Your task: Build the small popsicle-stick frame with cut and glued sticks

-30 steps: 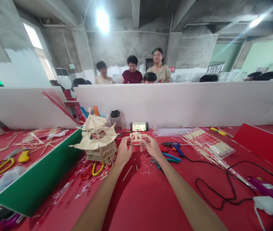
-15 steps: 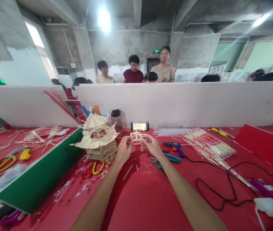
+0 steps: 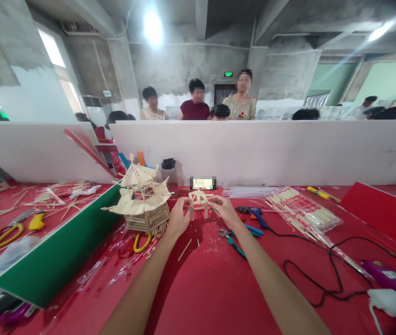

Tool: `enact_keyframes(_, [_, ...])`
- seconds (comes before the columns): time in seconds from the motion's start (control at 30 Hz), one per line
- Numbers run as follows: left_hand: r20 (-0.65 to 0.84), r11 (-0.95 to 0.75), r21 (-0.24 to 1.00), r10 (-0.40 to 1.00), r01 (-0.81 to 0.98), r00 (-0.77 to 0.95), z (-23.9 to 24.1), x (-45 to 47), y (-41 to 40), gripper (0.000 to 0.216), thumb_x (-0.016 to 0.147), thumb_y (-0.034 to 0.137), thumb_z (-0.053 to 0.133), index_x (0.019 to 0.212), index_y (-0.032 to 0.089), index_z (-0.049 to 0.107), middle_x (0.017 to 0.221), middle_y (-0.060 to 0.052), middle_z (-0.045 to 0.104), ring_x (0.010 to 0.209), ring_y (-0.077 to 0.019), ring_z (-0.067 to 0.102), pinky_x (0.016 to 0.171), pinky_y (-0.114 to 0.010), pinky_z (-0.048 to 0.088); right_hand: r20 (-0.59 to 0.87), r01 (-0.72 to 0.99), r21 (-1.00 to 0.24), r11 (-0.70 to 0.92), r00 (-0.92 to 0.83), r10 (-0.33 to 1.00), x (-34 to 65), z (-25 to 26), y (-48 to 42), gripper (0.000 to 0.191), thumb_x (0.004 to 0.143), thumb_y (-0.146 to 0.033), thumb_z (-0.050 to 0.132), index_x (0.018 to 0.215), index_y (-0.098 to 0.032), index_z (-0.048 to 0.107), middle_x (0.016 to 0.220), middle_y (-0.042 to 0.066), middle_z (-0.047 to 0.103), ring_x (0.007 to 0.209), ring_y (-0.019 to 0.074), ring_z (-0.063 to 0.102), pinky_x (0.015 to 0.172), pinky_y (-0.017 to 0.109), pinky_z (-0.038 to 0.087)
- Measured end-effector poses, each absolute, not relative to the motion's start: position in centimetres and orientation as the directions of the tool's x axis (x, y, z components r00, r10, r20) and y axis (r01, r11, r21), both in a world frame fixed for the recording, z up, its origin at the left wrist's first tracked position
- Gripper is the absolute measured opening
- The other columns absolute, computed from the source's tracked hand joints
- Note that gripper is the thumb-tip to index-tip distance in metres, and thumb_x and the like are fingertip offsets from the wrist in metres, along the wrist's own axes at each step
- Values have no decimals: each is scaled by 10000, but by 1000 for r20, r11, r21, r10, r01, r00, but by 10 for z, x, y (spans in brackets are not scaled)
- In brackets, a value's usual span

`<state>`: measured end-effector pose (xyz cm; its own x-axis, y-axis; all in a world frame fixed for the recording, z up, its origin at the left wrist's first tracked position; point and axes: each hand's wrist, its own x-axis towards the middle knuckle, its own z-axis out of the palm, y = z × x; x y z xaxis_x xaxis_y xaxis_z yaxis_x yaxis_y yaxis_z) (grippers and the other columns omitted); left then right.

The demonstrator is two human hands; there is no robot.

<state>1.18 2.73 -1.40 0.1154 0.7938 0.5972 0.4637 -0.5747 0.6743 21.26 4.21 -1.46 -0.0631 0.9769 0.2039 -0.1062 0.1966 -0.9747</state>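
A small pavilion-like frame of wooden sticks [image 3: 198, 201] stands on the red table between my hands. My left hand [image 3: 180, 217] is closed on its left side, fingertips against a post. My right hand [image 3: 226, 210] pinches at the right end of its upper beam; a thin slanting stick shows below those fingers, and whether it belongs to the frame I cannot make out. Left of my hands rises a larger stick pagoda [image 3: 145, 200] with two tiers of roof. Loose sticks [image 3: 184, 250] and small scraps lie in front of the frame.
Right of my arm are a blue glue gun [image 3: 255, 215], its black cord, green-handled pliers [image 3: 234, 243] and bagged sticks [image 3: 305, 207]. A green board [image 3: 61, 246] and yellow-handled scissors [image 3: 142, 242] lie left. A phone [image 3: 203, 183] and bottle [image 3: 169, 176] stand by the white partition [image 3: 271, 151]; people are beyond.
My right hand has shifted slightly right and up along the small frame, showing more of its right posts. The left hand keeps its hold. The larger pagoda has not moved.
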Motion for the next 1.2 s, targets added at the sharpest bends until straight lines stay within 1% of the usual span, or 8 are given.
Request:
enact_keyframes(0.1, [597,-573,675,794,464,113,-14,11,28,243,835,130,468,1051,197,558,1066,-67,620,991,-185,603,943,-352,465,194,-123,-975,183,-82,978,215,-15,44,273,675,-338,717,889,-170,689,795,33,694,709,160,657,682,288,539])
enact_keyframes(0.23, [596,-570,680,796,462,105,-16,10,29,260,820,114,466,1048,197,558,1073,-68,622,1012,-187,601,956,-354,461,179,-130,-977,171,-58,982,215,-13,43,304,660,-366,739,886,-169,691,820,44,695,740,172,660,735,315,547])
enact_keyframes(0.53, [600,-578,683,793,447,109,-17,10,31,265,820,110,463,1052,194,560,1063,-62,626,995,-178,610,949,-339,463,205,-136,-971,196,-58,977,211,-9,35,300,675,-362,721,896,-162,688,844,62,701,705,169,639,696,314,542])
enact_keyframes(0.67, [601,-575,679,793,457,104,-16,10,31,261,816,109,474,1045,194,566,1054,-62,627,989,-182,610,944,-345,467,210,-131,-970,204,-37,977,210,-9,35,277,677,-350,720,879,-164,687,782,47,694,688,173,640,691,318,547])
enact_keyframes(0.8, [612,-591,676,783,441,111,-18,10,33,267,815,97,471,1044,192,567,1044,-61,625,976,-179,613,933,-344,474,211,-142,-968,207,-17,977,209,-11,37,262,658,-350,730,842,-168,688,750,36,695,654,164,634,633,290,535])
enact_keyframes(1.07, [610,-595,684,784,422,116,-18,10,34,272,801,86,469,1028,196,572,1043,-56,625,972,-177,619,929,-344,481,108,-175,-978,115,47,993,208,-15,44,217,612,-332,762,717,-162,677,632,12,669,583,138,617,632,271,515])
enact_keyframes(1.2, [614,-594,686,782,421,103,-19,10,34,270,803,90,470,1030,194,572,1040,-60,628,985,-183,615,932,-352,481,94,-165,-981,101,50,994,208,-10,40,189,614,-313,753,684,-154,679,597,9,653,554,129,597,605,260,494])
